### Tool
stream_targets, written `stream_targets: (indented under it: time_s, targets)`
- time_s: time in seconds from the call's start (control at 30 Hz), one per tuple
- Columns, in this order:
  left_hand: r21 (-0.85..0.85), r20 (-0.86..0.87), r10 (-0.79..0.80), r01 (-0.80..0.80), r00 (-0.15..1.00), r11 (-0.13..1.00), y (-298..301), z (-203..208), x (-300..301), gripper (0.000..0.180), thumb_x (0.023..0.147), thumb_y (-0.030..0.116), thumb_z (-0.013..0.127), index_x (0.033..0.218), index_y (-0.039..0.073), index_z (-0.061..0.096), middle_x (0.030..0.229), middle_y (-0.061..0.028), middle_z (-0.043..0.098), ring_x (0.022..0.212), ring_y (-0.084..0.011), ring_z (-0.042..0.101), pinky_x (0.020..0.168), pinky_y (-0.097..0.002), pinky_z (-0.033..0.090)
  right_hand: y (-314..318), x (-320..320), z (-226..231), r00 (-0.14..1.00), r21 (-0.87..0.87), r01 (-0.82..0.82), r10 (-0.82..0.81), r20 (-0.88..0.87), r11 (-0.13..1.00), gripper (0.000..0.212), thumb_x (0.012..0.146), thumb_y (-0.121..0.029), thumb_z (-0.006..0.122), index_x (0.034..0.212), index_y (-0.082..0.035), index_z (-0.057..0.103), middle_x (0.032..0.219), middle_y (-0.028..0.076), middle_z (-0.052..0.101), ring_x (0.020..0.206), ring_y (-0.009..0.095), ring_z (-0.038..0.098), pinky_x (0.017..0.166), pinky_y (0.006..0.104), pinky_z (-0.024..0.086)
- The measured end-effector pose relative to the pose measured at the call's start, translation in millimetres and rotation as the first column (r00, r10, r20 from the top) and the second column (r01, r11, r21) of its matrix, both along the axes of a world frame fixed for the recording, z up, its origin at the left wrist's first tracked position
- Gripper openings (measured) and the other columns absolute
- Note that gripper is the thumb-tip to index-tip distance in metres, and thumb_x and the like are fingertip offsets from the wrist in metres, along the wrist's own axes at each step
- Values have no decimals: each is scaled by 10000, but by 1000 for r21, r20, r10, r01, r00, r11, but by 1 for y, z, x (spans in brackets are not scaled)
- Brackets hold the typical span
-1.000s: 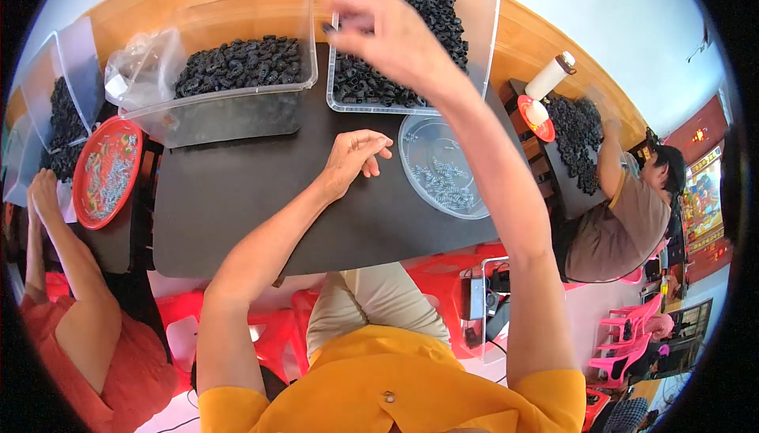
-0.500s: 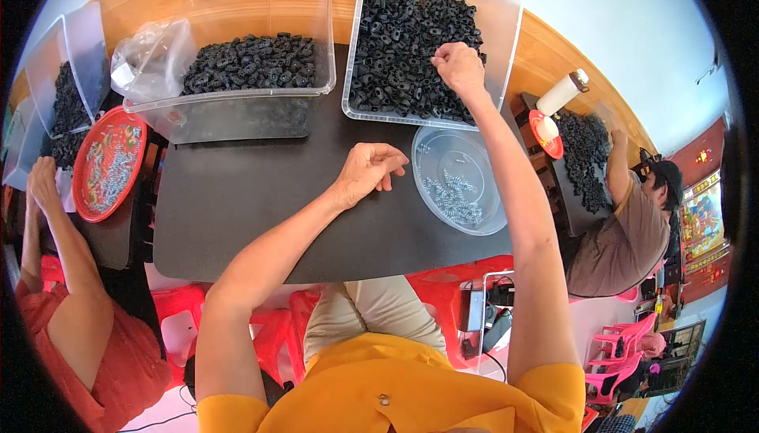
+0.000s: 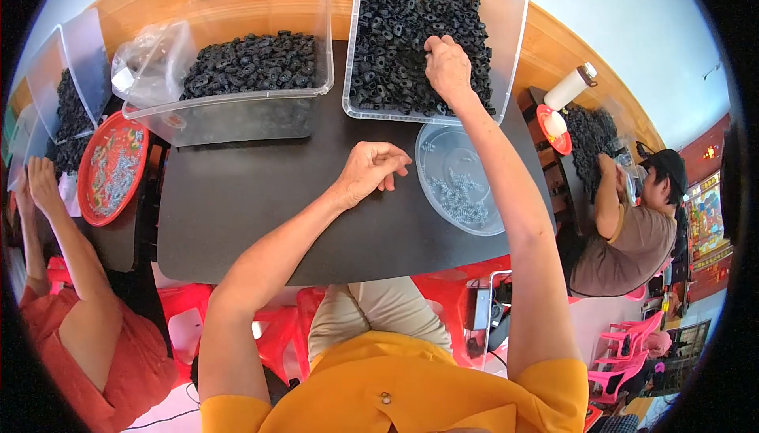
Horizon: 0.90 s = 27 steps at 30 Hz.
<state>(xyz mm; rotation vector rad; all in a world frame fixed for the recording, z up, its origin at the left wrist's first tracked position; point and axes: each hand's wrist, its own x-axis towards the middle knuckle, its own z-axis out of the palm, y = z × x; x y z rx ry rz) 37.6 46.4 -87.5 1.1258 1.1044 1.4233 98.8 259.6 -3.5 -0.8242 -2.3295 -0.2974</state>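
My right hand (image 3: 449,68) is over a clear plastic bin (image 3: 512,46) full of small black plastic parts (image 3: 395,54). Its fingers are curled down at the parts, and whatever they grip is hidden. Above the dark table, my left hand (image 3: 371,172) has its fingers bent in toward the thumb. I cannot make out anything between them. Just right of that hand sits a round translucent tub (image 3: 433,196) with many small silvery metal pieces (image 3: 460,196) in it, partly covered by my right forearm.
A second clear bin (image 3: 237,121) of black parts stands at the back left beside a plastic bag (image 3: 154,62). Left of the dark table (image 3: 253,196), a co-worker in red works near a red tray (image 3: 99,212). Another person (image 3: 632,235) sits at right near a white bottle (image 3: 569,89).
My right hand has shifted slightly left over the black parts. My left hand has barely moved. The person at right has drawn their hands closer to their body.
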Motion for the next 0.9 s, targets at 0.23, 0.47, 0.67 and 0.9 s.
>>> stream_targets:
  time_s: [0.23, 0.47, 0.67, 0.9]
  targets:
    - [13, 16, -13, 13, 1000, 1000, 2, -3, 0, 236, 855, 220, 571, 922, 3, 634, 753, -72, 638, 510, -68, 535, 441, -188, 401, -49, 58, 24, 898, -435, -349, 163, -409, 830, 164, 730, -16, 611, 893, -38, 612, 731, 81, 599, 644, 176, 595, 579, 288, 469]
    - [18, 212, -161, 161, 964, 987, -3, 5, -9, 264, 814, 203, 633, 1004, 22, 614, 856, -56, 646, 618, -70, 570, 565, -178, 471, -147, 109, -24, 897, -741, -404, 72, -437, 536, 125, 711, 5, 657, 821, -13, 601, 707, 37, 621, 611, 86, 581, 550, 222, 463]
    - [-20, 147, -152, 157, 977, 987, -2, 1, -5, 205, 783, 97, 661, 969, 20, 616, 829, -54, 645, 671, -100, 600, 621, -232, 515, -173, 97, -34, 894, -599, -401, 153, -422, 693, 136, 699, 44, 613, 830, 12, 599, 804, 118, 579, 707, 217, 620, 600, 300, 515]
    - [-14, 135, -164, 167, 977, 986, -1, 1, -8, 208, 814, 149, 644, 967, 10, 619, 820, -40, 622, 691, -94, 596, 654, -220, 514, -146, 120, -14, 955, -563, -270, 144, -258, 781, 169, 749, 15, 585, 909, -17, 630, 851, 104, 648, 755, 183, 637, 656, 290, 500]
